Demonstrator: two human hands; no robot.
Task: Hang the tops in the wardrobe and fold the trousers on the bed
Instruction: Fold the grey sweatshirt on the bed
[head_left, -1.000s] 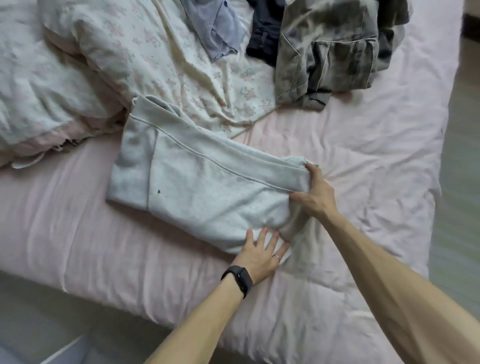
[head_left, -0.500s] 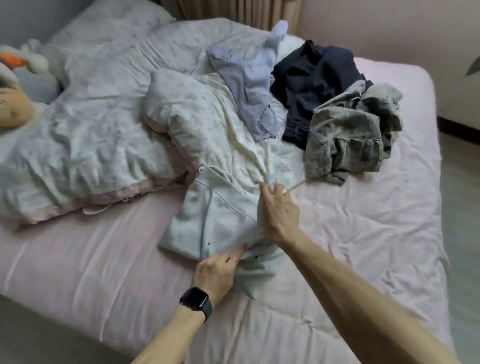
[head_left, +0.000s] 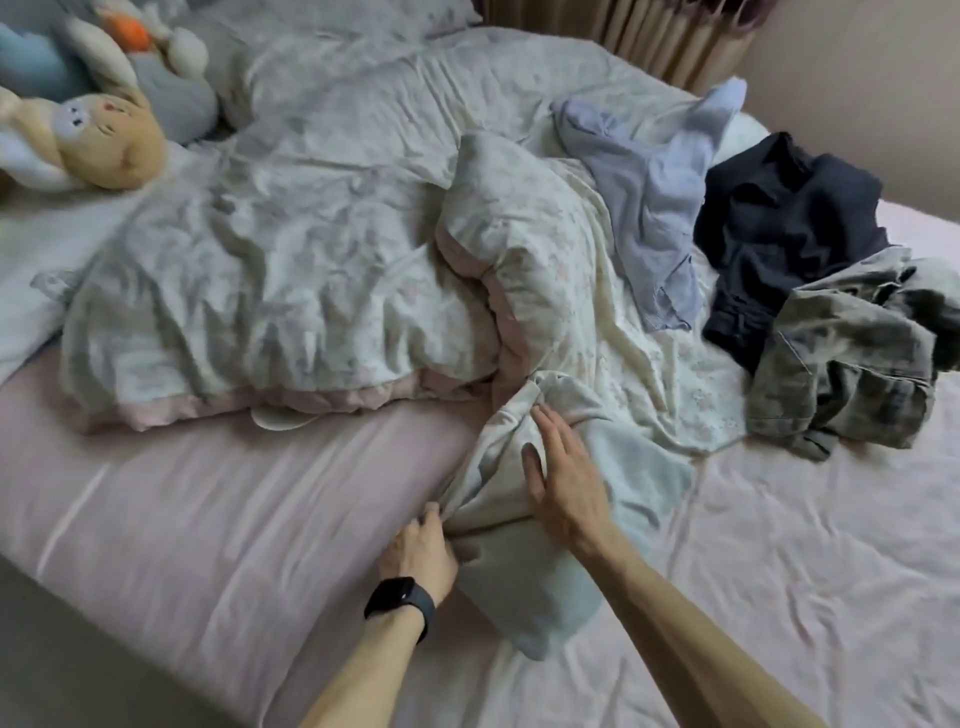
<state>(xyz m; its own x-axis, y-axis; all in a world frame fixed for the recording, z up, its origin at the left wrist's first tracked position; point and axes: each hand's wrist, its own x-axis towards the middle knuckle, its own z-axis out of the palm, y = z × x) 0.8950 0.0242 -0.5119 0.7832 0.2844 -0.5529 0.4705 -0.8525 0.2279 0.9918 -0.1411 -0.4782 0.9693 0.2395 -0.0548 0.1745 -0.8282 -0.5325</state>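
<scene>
Trousers on bed, apparently against duvet

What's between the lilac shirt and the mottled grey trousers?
A dark navy garment lies between the lilac shirt and mottled grey trousers, head view.

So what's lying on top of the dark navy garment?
The mottled grey-green garment covers the near right corner of the dark navy garment; the rest shows. The part under the overlap is hidden.

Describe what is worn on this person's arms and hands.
Both forearms are bare, no sleeves in view. The left hand has a black watch on its wrist: a dark rectangular face on a black band. The right hand wears nothing visible.
</scene>
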